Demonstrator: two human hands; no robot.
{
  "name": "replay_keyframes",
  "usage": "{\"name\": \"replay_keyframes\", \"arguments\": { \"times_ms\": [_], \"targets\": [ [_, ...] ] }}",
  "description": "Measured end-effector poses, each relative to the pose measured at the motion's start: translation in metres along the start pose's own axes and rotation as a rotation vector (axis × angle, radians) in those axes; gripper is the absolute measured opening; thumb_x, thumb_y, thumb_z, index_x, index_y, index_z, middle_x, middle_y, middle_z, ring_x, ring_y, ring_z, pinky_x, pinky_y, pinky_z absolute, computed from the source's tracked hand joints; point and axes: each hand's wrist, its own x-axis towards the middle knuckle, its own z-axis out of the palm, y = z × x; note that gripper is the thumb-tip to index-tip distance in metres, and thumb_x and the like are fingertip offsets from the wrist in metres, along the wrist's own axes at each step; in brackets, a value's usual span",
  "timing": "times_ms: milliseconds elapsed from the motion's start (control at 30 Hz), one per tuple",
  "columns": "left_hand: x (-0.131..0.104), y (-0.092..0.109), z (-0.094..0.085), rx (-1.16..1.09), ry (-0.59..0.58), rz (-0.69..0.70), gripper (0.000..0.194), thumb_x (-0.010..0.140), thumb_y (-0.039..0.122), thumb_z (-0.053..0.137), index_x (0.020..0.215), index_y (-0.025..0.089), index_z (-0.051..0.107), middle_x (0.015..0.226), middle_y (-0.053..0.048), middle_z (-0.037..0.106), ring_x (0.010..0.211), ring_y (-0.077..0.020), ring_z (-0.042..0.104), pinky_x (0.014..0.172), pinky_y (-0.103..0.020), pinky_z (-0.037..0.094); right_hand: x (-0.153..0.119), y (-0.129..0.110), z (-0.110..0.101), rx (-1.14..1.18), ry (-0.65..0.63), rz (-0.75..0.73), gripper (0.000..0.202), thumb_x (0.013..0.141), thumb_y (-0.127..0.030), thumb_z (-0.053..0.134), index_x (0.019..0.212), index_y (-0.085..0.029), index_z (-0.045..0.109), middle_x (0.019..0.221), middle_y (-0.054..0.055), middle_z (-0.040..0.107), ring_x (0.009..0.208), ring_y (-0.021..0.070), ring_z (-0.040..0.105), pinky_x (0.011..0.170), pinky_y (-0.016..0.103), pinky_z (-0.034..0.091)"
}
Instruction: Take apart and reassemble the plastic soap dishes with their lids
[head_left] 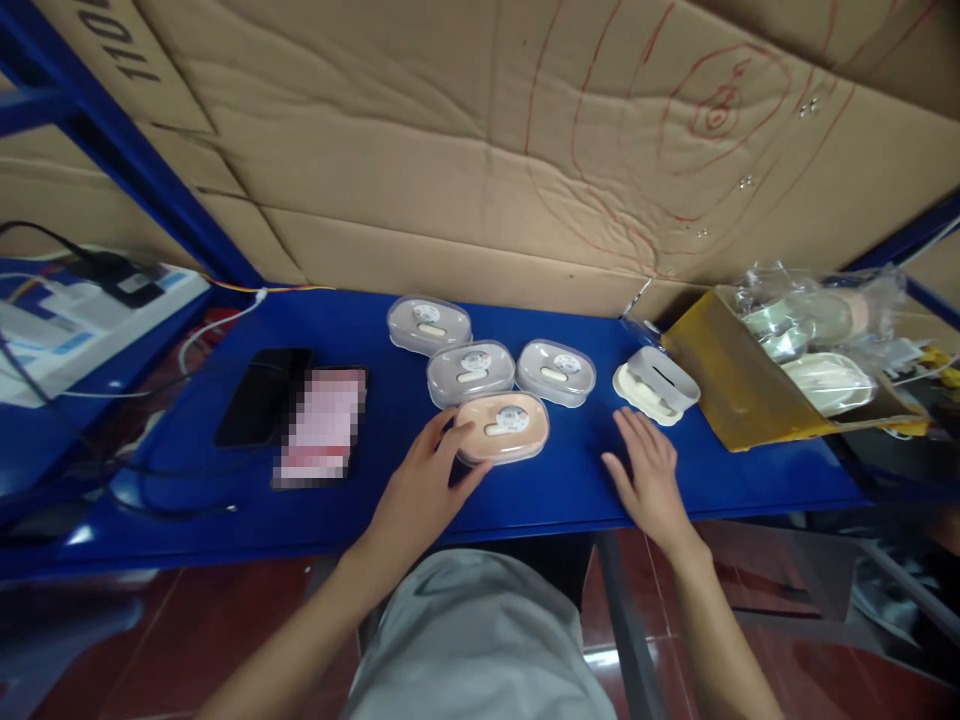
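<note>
My left hand (431, 480) grips the left end of a peach oval plastic box (517, 440) with a clear cover, thumb at its near side and fingers at its far side. A round label and a small white oblong piece show on its top. Behind it sit three similar grey oval boxes (472, 375), close together on the blue table. My right hand (649, 475) is open over the table, fingers stretched and holding nothing. Just beyond its fingertips are a grey oval piece with a dark slot (664, 378) and a cream base piece (634, 392).
A yellow-taped cardboard box (720, 370) at the right holds several plastic-wrapped parts. At the left lie a phone with a lit, pixelated screen (322, 425) and a black phone-like slab (262, 395). Cables and a white power strip (90, 325) are further left. Cardboard (420, 150) lines the back.
</note>
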Motion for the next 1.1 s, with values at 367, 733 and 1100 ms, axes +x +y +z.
{"name": "replay_keyframes", "arguments": {
  "times_ms": [367,733,1100],
  "targets": [
    [0.051,0.015,0.0,0.159,0.016,0.058,0.058,0.104,0.035,0.065,0.157,0.019,0.047,0.161,-0.023,0.05,0.144,-0.0437,0.057,0.111,-0.06,0.057,0.02,0.061,0.002,-0.153,0.079,0.076,0.048,0.113,-0.043,0.044,0.153,-0.021,0.057,0.144,0.016,0.071,0.136,0.0361,0.062,0.113,0.058,0.043],
    [-0.008,0.05,0.013,-0.049,-0.209,0.345,0.05,0.109,0.031,0.057,0.158,0.024,0.048,0.165,-0.015,0.05,0.147,-0.033,0.055,0.116,-0.052,0.056,0.022,0.064,-0.008,-0.095,0.202,0.096,0.046,0.111,-0.042,0.047,0.152,-0.025,0.059,0.155,0.014,0.064,0.144,0.0359,0.056,0.116,0.055,0.04],
    [0.039,0.097,0.048,0.033,-0.345,0.511,0.017,0.105,0.014,0.059,0.116,0.018,0.072,0.128,-0.014,0.074,0.134,-0.0339,0.063,0.109,-0.051,0.053,0.011,0.061,-0.021,-0.008,0.176,0.132,0.039,0.108,-0.046,0.054,0.13,-0.023,0.076,0.126,0.014,0.077,0.118,0.0334,0.07,0.103,0.052,0.055]
  ]
}}
